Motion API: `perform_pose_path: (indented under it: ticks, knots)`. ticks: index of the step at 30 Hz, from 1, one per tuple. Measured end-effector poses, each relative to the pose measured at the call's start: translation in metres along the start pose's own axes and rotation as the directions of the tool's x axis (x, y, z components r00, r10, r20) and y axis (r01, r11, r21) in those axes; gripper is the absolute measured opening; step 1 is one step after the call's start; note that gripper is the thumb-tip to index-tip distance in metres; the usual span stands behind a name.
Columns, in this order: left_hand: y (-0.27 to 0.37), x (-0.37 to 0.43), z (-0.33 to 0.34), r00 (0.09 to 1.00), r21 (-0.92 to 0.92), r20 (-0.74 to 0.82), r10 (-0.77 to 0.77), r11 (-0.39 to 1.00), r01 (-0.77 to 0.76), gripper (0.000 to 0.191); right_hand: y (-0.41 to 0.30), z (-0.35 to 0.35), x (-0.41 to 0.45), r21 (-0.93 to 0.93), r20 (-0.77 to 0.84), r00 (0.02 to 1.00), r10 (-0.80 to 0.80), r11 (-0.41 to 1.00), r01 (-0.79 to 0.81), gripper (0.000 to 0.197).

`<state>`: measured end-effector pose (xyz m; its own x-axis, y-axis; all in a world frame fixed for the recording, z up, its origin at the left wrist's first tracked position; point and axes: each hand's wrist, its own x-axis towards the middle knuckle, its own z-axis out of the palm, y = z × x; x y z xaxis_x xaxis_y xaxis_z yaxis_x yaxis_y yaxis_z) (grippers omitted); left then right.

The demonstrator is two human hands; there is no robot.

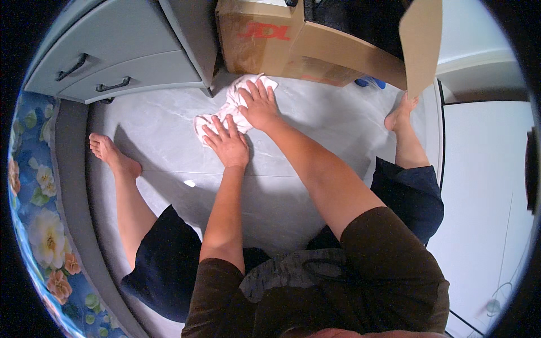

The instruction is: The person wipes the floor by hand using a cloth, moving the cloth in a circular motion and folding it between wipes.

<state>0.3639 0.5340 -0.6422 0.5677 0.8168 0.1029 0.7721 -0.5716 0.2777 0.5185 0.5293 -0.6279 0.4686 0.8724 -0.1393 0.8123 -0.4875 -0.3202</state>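
Observation:
A crumpled pale pink cloth (230,105) lies on the grey marbled tile floor (169,156). Flat upon its lower left end rests my left hand (228,145), palm down with fingers spread. My right hand (260,105) presses on the upper right part in the same way, its fingers apart. Neither hand grips the fabric, and the palms hide some of it. Both arms reach forward between my spread legs, with my bare feet on the floor at either side.
Ahead stands an open cardboard box (262,42) with red print and a raised flap (420,46). A grey drawer cabinet (127,63) is at upper left. Along the left runs a grey bed frame (76,169) with floral bedding (46,236). A white cabinet (482,169) borders the right.

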Motion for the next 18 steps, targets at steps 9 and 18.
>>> perform_pose_path:
  ticks: [9, 18]
  knots:
    - [0.07, -0.074, 0.0, 0.919, -0.056, 0.207, 0.335, 0.942, -0.331, 0.063, 0.09, -0.006, -0.128, -0.088, -0.184, 0.955, 0.234, 0.963, -0.253, 0.074]
    - [0.105, -0.217, -0.019, 0.766, -0.126, 0.329, 0.552, 0.83, -0.544, 0.068, 0.124, -0.003, -0.299, -0.124, -0.079, 0.968, 0.24, 0.961, -0.248, 0.078]
